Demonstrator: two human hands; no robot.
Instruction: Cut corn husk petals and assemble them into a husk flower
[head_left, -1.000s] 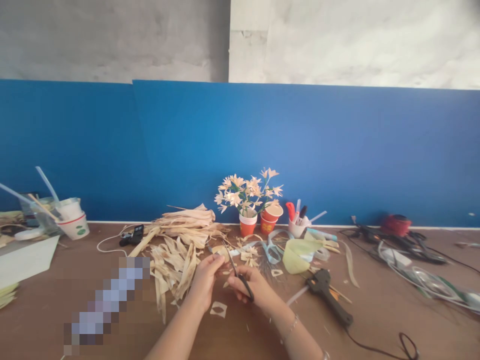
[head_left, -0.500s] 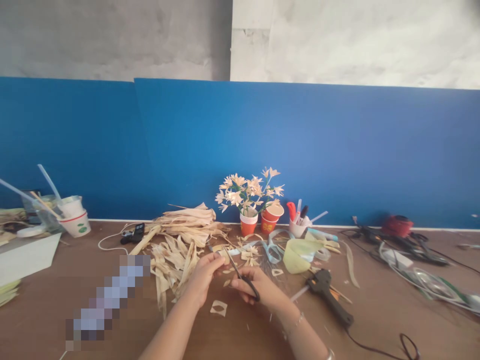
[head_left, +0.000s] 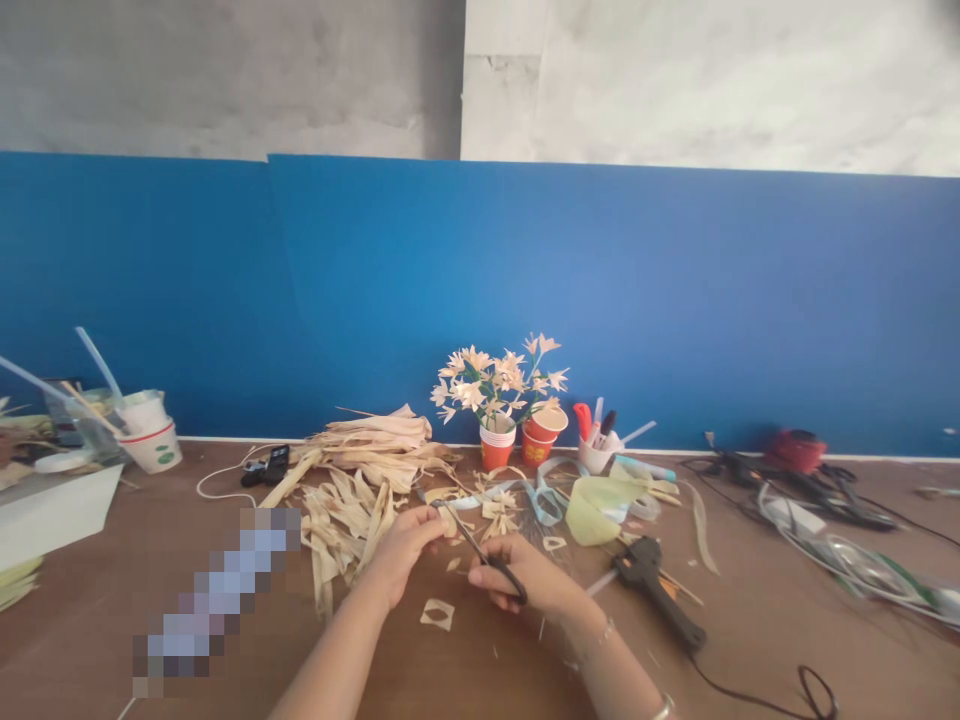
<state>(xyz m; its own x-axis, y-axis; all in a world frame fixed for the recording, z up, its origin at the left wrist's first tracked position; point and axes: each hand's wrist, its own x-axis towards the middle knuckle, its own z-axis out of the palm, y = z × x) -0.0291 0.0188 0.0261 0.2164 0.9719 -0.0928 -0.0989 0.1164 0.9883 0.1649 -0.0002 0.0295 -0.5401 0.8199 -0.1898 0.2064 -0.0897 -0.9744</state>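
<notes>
My left hand (head_left: pixel 409 545) pinches a small pale piece of husk (head_left: pixel 448 520) between thumb and fingertips. Black-handled scissors (head_left: pixel 480 550) are in my right hand (head_left: pixel 517 575), their blades pointing up and left to the pale piece. Below my hands a pale square with an oval hole (head_left: pixel 437 614) lies on the brown table (head_left: pixel 420 675). Dried husks (head_left: pixel 349 520) are heaped left of my left hand. Behind my hands, pale flowers (head_left: pixel 495 380) stand in a red and white paper cup (head_left: pixel 498 445).
A black glue gun (head_left: pixel 656 590) with its cord lies at the right, near a yellow-green ribbon (head_left: pixel 596 512). Farther right are tangled cables (head_left: pixel 840 560) and a red object (head_left: pixel 796 450). White cups (head_left: pixel 154 445) with straws stand at the left. A blue panel (head_left: pixel 360 280) runs behind.
My right hand and the scissors have shifted slightly right. The blades now lie across the small piece at my left fingertips, which shows less than before.
</notes>
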